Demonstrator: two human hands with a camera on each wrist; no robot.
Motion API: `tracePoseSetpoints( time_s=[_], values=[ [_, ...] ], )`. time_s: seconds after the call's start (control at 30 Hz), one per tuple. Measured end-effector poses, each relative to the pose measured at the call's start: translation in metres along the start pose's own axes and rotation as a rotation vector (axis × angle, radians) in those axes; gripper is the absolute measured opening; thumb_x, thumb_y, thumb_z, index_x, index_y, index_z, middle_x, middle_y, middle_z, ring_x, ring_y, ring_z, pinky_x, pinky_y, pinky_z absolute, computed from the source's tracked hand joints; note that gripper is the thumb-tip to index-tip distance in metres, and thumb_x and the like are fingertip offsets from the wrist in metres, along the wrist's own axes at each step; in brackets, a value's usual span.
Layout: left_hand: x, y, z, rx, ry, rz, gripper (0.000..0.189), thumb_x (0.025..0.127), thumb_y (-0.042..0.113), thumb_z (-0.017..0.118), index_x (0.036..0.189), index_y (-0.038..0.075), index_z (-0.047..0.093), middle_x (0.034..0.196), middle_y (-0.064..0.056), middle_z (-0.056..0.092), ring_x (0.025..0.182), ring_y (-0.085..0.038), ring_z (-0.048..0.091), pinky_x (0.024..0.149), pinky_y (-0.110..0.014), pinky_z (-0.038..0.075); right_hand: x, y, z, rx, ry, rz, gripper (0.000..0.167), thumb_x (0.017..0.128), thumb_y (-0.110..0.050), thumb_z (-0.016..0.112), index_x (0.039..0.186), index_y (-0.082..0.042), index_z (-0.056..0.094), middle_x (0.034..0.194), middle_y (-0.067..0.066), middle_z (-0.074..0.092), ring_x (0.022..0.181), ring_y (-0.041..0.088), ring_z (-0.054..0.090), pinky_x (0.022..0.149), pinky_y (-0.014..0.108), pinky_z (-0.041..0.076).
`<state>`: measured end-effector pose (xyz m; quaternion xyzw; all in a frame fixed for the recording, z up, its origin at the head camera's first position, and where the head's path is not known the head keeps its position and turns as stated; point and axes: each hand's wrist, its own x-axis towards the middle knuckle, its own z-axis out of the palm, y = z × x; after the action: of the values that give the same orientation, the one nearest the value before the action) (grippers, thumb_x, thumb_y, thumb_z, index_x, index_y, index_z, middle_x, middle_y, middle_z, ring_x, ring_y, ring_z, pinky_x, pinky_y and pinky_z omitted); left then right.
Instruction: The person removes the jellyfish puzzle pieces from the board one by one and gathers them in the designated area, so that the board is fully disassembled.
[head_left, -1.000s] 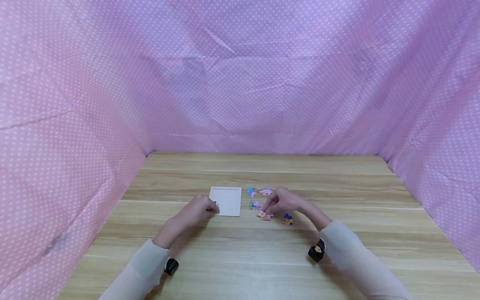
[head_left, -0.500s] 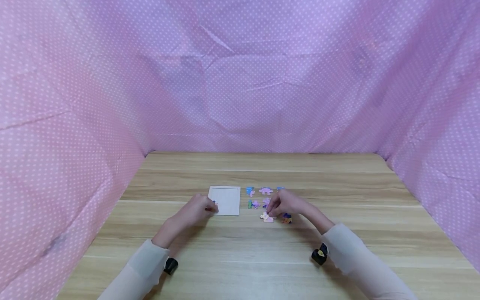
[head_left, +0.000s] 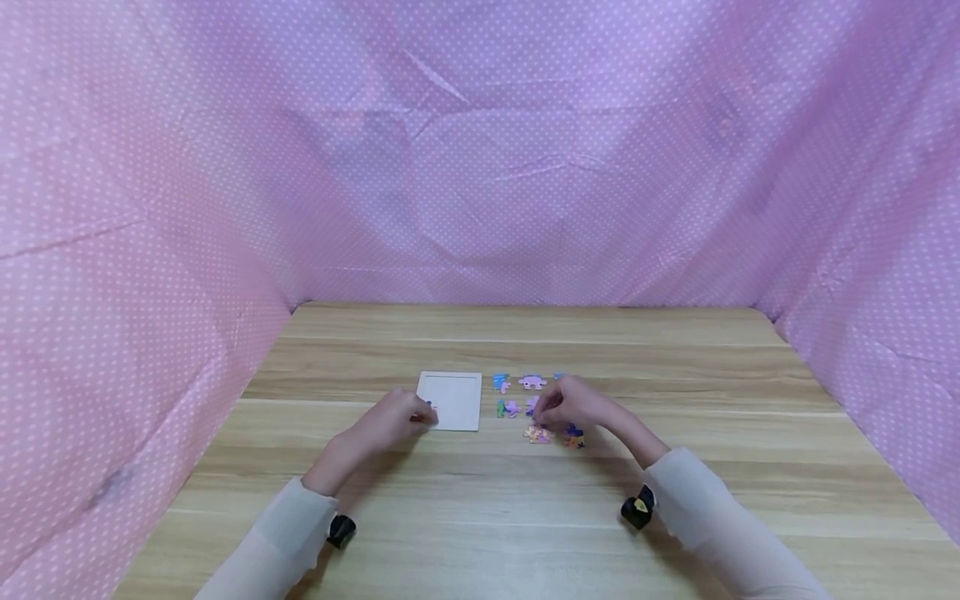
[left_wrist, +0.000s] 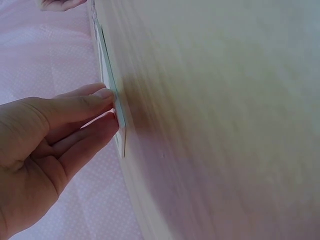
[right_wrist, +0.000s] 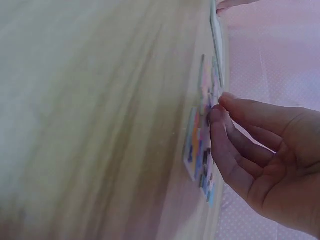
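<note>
Thumb and fingertips of my left hand (head_left: 397, 417) are together at the lower left corner of a flat white puzzle tray (head_left: 459, 402). They appear to pinch a small puzzle piece (head_left: 431, 405), mostly covered by the hand. In the left wrist view the left fingers (left_wrist: 102, 100) meet the tray's edge (left_wrist: 111, 75). My right hand (head_left: 573, 402) pinches the upper edge of a pink and yellow puzzle piece (head_left: 538, 435) on the table. From the right wrist view, its thumb and index finger are close together over the pieces, and the exact contact is hidden.
Loose pieces lie right of the tray: a blue one (head_left: 501, 382), a pink one (head_left: 532, 382), a green and purple one (head_left: 507, 409) and a dark blue and orange one (head_left: 574, 436). A pink dotted cloth surrounds the wooden table (head_left: 480, 508).
The right hand has shifted slightly right, and the pink and yellow piece has moved right and straightened beneath its fingers. The left hand has stayed at the tray's corner.
</note>
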<state>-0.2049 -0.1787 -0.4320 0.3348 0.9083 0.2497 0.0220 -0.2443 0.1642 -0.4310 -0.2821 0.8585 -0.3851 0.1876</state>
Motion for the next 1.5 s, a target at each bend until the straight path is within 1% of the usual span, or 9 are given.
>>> tracePoseSetpoints(
  time_s=[0.13,0.33,0.6,0.77,0.97,1.07,1.27,1.37,1.5],
  values=[
    [0.000,0.000,-0.002,-0.022,-0.017,0.012,0.015,0.085,-0.011,0.071,0.089,0.002,0.078,0.088,-0.003,0.073,0.082,-0.013,0.063,0.075,-0.033,0.056,0.002,-0.003,-0.002,-0.005,0.018,-0.003,0.008,0.093,-0.004,0.069,0.093,0.002,0.075,0.086,0.005,0.073,0.078,0.014,0.066,0.072,0.029,0.055],
    [0.000,0.000,0.000,-0.063,-0.016,-0.031,0.014,0.088,-0.009,0.070,0.097,-0.001,0.078,0.096,-0.007,0.075,0.093,-0.019,0.068,0.082,-0.036,0.057,0.011,-0.009,0.001,0.026,0.002,-0.063,0.012,0.096,-0.002,0.065,0.097,0.006,0.074,0.083,0.012,0.073,0.077,0.022,0.069,0.069,0.027,0.054],
    [-0.001,0.001,0.000,-0.091,0.016,-0.082,0.014,0.088,-0.006,0.072,0.100,-0.002,0.077,0.099,-0.010,0.075,0.094,-0.022,0.070,0.081,-0.033,0.058,0.035,-0.017,0.014,0.114,-0.016,-0.045,0.016,0.097,-0.005,0.065,0.102,0.007,0.073,0.087,0.014,0.074,0.080,0.024,0.071,0.071,0.032,0.058],
    [-0.002,0.000,-0.001,-0.086,0.031,-0.086,0.012,0.089,-0.005,0.072,0.099,-0.002,0.077,0.099,-0.011,0.075,0.093,-0.023,0.070,0.080,-0.034,0.058,0.051,-0.026,0.022,0.151,-0.027,-0.023,0.018,0.098,-0.005,0.064,0.107,0.008,0.071,0.087,0.015,0.074,0.078,0.025,0.072,0.069,0.032,0.059],
    [-0.004,-0.004,-0.002,-0.058,0.025,-0.084,0.011,0.089,-0.005,0.071,0.098,-0.001,0.078,0.100,-0.011,0.075,0.094,-0.022,0.070,0.081,-0.035,0.058,0.069,-0.040,0.036,0.199,-0.036,-0.056,0.019,0.096,0.003,0.062,0.111,0.015,0.066,0.090,0.021,0.073,0.082,0.030,0.072,0.072,0.033,0.060],
    [-0.006,-0.005,-0.005,-0.043,0.023,-0.085,0.012,0.090,-0.003,0.071,0.099,0.000,0.078,0.101,-0.010,0.075,0.095,-0.023,0.070,0.083,-0.038,0.057,0.078,-0.046,0.044,0.193,-0.023,-0.067,0.019,0.096,0.003,0.063,0.110,0.015,0.067,0.092,0.021,0.073,0.081,0.028,0.072,0.070,0.031,0.060],
    [-0.010,-0.008,-0.010,-0.001,0.047,-0.100,0.015,0.087,-0.007,0.071,0.100,-0.001,0.077,0.100,-0.012,0.075,0.096,-0.026,0.070,0.084,-0.042,0.057,0.097,-0.056,0.058,0.055,0.041,-0.126,0.019,0.091,-0.001,0.070,0.107,0.009,0.071,0.098,0.015,0.074,0.081,0.014,0.067,0.072,0.020,0.053],
    [-0.011,-0.009,-0.009,0.031,0.045,-0.092,0.017,0.086,-0.009,0.070,0.098,-0.002,0.077,0.097,-0.012,0.075,0.093,-0.025,0.071,0.081,-0.041,0.058,0.104,-0.062,0.066,0.043,0.056,-0.142,0.021,0.090,0.000,0.070,0.109,0.009,0.071,0.101,0.017,0.074,0.085,0.016,0.068,0.072,0.019,0.053],
    [-0.011,-0.011,-0.008,0.036,0.029,-0.092,0.017,0.086,-0.009,0.071,0.098,0.000,0.078,0.098,-0.010,0.076,0.094,-0.023,0.070,0.082,-0.040,0.057,0.114,-0.068,0.076,0.056,0.058,-0.124,0.026,0.088,0.001,0.073,0.113,0.009,0.069,0.105,0.018,0.073,0.090,0.021,0.070,0.071,0.020,0.055]
  ],
)
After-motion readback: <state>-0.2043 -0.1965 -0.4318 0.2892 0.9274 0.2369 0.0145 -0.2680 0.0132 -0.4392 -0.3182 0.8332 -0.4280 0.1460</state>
